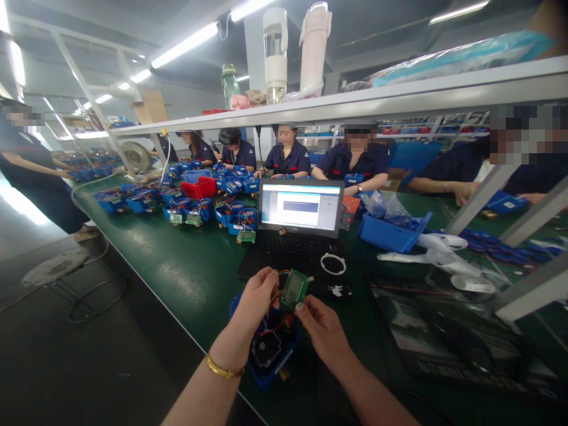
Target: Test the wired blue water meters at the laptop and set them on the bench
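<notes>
A green circuit board [294,289] with a small grey display is held up over an open blue housing [271,355]. My right hand [323,328] pinches the board's lower right corner between thumb and fingers. Fingers closed, my left hand [257,296] grips the thin coloured wires [276,296] at the board's left side. These wires run down toward the housing, which has a black part inside and a brass fitting at its lower edge. Just beyond the hands, an open laptop [302,207] shows a lit screen. A white ring [332,264] rests at the laptop's right front.
Several blue housings [235,218] with boards stand left of the laptop, near a red bin [199,187]. At right are a blue bin [390,231] with bags and a mouse [461,340]. A shelf [310,109] crosses overhead. Several co-workers sit opposite.
</notes>
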The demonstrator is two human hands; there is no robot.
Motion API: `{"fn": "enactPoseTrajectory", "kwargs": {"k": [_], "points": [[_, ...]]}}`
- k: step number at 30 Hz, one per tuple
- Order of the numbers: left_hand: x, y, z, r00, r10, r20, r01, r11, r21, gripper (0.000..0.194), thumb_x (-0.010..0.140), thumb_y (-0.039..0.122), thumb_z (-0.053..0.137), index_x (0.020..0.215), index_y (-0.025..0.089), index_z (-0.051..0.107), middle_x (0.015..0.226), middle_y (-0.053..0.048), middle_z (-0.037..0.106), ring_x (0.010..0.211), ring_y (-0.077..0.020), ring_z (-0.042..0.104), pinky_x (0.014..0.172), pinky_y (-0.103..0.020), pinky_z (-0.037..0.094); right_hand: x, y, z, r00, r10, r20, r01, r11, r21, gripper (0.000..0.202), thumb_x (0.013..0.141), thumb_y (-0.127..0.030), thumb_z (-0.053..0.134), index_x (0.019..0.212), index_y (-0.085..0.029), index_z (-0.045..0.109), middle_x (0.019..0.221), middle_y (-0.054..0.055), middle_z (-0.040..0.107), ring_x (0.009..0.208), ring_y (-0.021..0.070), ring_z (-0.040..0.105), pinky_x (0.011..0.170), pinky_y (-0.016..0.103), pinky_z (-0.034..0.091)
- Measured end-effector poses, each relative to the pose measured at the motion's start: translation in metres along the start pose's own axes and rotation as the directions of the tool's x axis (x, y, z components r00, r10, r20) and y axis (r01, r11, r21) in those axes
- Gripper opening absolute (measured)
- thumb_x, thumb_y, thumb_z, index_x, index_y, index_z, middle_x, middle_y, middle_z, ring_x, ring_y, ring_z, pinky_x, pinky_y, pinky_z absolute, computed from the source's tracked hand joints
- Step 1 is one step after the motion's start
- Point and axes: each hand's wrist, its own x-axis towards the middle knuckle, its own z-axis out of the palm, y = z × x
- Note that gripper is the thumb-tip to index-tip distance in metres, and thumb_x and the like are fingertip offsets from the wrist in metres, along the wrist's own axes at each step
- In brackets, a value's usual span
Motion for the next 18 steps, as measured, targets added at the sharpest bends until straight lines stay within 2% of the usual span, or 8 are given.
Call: {"fn": "enactPoseTrajectory", "kwargs": {"k": [8, 18], "points": [[0.0004, 0.0012, -0.0001, 1.000, -0.004, 0.000, 0.004, 1.000, 0.005, 0.028, 0.073, 0.044, 0.053, 0.063, 0.020, 0.042, 0.047, 0.009, 0.037, 0.038, -0.0059, 0.036, 0.039, -0.019, 0.029, -0.0002, 0.0027, -0.0012, 1.000, -0.001, 0.000, 0.001, 1.000, -0.006, 0.049, 0.080, -0.067, 0.053, 0.069, -0.019, 0.054, 0.058, -0.004, 0.041, 0.053, 0.0112, 0.033, 0.049, 0.025, 0.026], [-0.0020, 0.0016, -0.0004, 1.000, -0.003, 0.007, 0.003, 1.000, -0.001, 0.029, 0.074, 0.044, 0.053, 0.063, 0.020, 0.041, 0.047, 0.009, 0.037, 0.038, -0.0066, 0.036, 0.040, -0.020, 0.028, -0.0019, -0.0060, 0.0001, 1.000, -0.010, -0.008, 0.010, 1.000, -0.024, 0.050, 0.079, -0.068, 0.053, 0.069, -0.019, 0.054, 0.058, -0.004, 0.042, 0.054, 0.0117, 0.034, 0.050, 0.025, 0.029]]}}
